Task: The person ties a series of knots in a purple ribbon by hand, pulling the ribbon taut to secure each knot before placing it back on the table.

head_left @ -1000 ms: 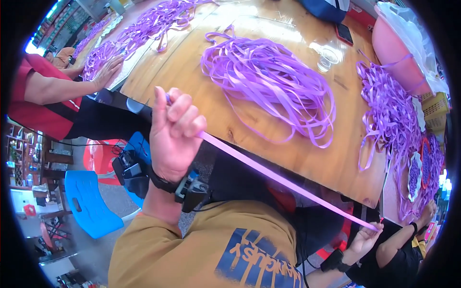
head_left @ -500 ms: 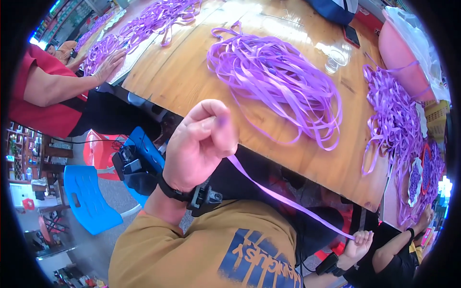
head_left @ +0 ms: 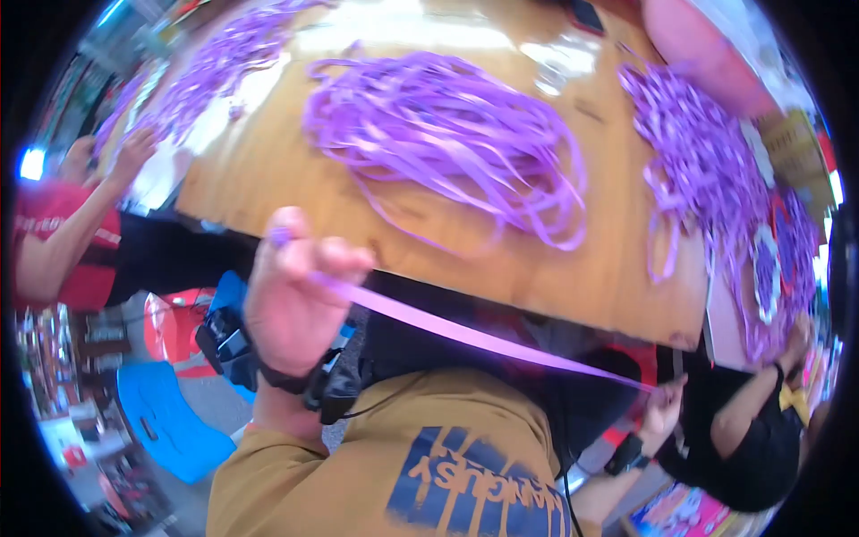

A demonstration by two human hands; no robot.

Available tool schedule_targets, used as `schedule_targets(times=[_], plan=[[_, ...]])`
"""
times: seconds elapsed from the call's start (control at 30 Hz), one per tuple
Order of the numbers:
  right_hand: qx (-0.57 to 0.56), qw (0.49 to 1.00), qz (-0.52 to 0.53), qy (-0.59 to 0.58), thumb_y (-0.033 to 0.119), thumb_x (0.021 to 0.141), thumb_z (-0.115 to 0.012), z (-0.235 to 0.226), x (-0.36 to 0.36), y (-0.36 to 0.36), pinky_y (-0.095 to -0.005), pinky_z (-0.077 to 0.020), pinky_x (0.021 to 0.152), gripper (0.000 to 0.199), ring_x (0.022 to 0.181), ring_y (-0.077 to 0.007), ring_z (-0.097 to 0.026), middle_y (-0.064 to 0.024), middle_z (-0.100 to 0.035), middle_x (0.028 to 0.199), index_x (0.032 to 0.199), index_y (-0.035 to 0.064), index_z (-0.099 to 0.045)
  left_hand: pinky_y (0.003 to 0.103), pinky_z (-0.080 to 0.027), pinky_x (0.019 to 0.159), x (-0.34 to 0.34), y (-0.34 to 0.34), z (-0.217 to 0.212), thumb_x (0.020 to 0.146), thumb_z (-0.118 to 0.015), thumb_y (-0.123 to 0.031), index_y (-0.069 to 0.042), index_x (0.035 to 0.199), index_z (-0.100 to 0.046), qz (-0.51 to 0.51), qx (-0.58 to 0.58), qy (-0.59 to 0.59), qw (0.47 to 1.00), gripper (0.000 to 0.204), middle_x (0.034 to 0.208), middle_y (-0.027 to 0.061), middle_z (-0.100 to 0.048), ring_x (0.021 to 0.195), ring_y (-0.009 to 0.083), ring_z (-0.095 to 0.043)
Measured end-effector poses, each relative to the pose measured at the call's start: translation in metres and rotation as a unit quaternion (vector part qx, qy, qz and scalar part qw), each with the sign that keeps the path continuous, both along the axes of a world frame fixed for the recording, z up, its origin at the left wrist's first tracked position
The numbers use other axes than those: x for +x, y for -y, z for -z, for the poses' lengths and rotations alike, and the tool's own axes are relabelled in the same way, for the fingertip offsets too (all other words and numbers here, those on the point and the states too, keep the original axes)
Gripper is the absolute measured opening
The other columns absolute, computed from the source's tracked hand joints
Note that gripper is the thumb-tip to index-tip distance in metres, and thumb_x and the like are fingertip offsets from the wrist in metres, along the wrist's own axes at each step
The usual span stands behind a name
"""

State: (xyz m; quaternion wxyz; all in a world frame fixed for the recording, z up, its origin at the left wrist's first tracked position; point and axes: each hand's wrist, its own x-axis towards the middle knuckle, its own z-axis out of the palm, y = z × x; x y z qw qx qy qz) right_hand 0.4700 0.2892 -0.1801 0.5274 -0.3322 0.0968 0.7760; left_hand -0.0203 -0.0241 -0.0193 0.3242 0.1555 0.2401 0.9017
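Observation:
A long purple ribbon [head_left: 483, 338] stretches between my two hands in front of the table's near edge, sloping down to the right. My left hand [head_left: 300, 309] is closed on one part of it, palm side showing, with a purple spot at a raised fingertip. Far out at the lower right, my right hand [head_left: 662, 410] pinches the other part; its fingers are small and blurred. Beyond the hands, a big looped heap of purple ribbon [head_left: 447, 134] lies on the wooden table [head_left: 259, 170].
More ribbon [head_left: 698, 161] is heaped at the right, beside a pink tub [head_left: 711, 54]. A phone [head_left: 583, 16] lies at the far edge. At left a person in red touches another ribbon heap [head_left: 224, 76]; a blue stool [head_left: 165, 421] stands below. Another person's arm [head_left: 752, 403] is at right.
My left hand has moved left and slightly down and turned, and the ribbon span looks longer and broader. The view has shifted, so the table heaps sit further up and left.

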Motion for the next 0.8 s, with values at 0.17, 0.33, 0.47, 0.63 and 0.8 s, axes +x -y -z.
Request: schedule_targets(times=[0.17, 0.33, 0.47, 0.63, 0.8], plan=[[0.147, 0.98, -0.085, -0.1, 0.015, 0.096, -0.043, -0.016, -0.043, 0.004, -0.0334, -0.0485, 0.081, 0.025, 0.092, -0.0187, -0.06, -0.0089, -0.065, 0.101, 0.109, 0.0051, -0.061, 0.036, -0.04, 0.097, -0.018, 0.01, -0.006, 0.089, -0.047, -0.006, -0.011, 0.099, -0.049, 0.128, 0.117, 0.09, 0.981, 0.011, 0.092, -0.0056, -0.058, 0.098, 0.0135, -0.053], [0.096, 0.981, 0.156, 0.058, 0.023, 0.096, -0.043, -0.056, -0.071, 0.013, -0.0239, -0.0386, 0.063, 0.026, 0.107, -0.0173, -0.053, -0.0092, -0.066, 0.106, 0.109, 0.0116, -0.062, 0.031, -0.047, 0.087, -0.027, 0.004, 0.004, 0.096, -0.043, -0.016, -0.009, 0.101, -0.049, 0.174, 0.095, 0.092, 0.976, 0.011, 0.098, 0.0009, -0.058, 0.105, 0.0206, -0.05], [0.211, 0.973, 0.045, -0.078, 0.017, 0.096, -0.044, -0.045, -0.039, 0.022, -0.0339, -0.0478, 0.083, 0.023, 0.104, -0.0187, -0.06, -0.0062, -0.065, 0.107, 0.108, 0.0047, -0.059, 0.034, -0.047, 0.088, -0.027, 0.0, 0.005, 0.096, -0.042, -0.019, -0.008, 0.101, -0.049, 0.148, 0.102, 0.091, 0.98, 0.013, 0.1, 0.0027, -0.057, 0.106, 0.023, -0.05], [0.229, 0.966, 0.013, -0.119, 0.022, 0.095, -0.046, -0.045, -0.032, 0.026, -0.0199, -0.0369, 0.051, 0.022, 0.106, -0.018, -0.055, 0.0004, -0.067, 0.104, 0.106, 0.0117, -0.062, 0.038, -0.043, 0.088, -0.033, -0.002, -0.003, 0.095, -0.043, -0.018, -0.005, 0.102, -0.054, 0.164, 0.113, 0.111, 0.974, 0.018, 0.103, 0.0062, -0.056, 0.106, 0.0248, -0.049], [0.227, 0.964, 0.026, -0.136, 0.024, 0.096, -0.045, -0.016, -0.018, 0.023, -0.0231, -0.0353, 0.053, 0.025, 0.108, -0.021, -0.053, -0.0019, -0.065, 0.109, 0.111, 0.011, -0.061, 0.041, -0.039, 0.093, -0.021, -0.024, -0.019, 0.095, -0.043, -0.019, -0.006, 0.104, -0.053, 0.212, 0.146, 0.095, 0.961, 0.019, 0.103, 0.0071, -0.056, 0.109, 0.0263, -0.049]])
